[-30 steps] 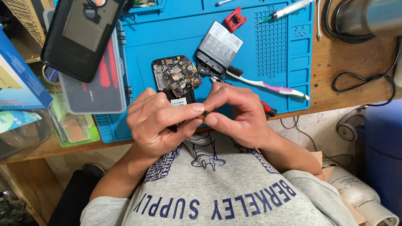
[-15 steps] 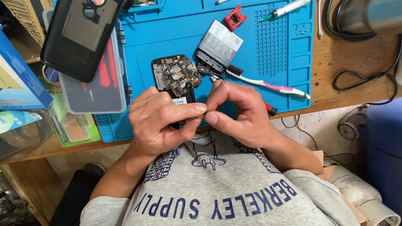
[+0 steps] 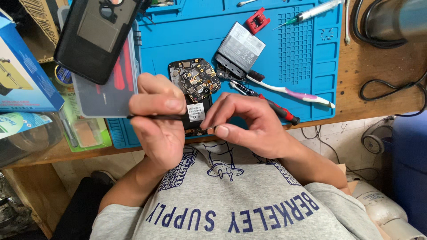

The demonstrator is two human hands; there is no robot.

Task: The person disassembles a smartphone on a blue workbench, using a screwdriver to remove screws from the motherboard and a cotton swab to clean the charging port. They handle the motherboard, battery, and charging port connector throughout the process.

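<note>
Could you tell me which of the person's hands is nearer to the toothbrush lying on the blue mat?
Right. The right hand sits just below the toothbrush, close to its handle. The left hand is farther off, across the opened phone, holding a thin black tool.

Bright, even light from overhead, no hard shadows; only soft shade under the left hand (image 3: 158, 129) and right hand (image 3: 249, 126) on the blue mat (image 3: 178, 40). Mild glare on the battery (image 3: 240, 46) and grey plastic case (image 3: 109, 95). Sharp at centre, slightly soft in the corners, with some wide-angle bending at the edges. Dim below the desk.
</note>
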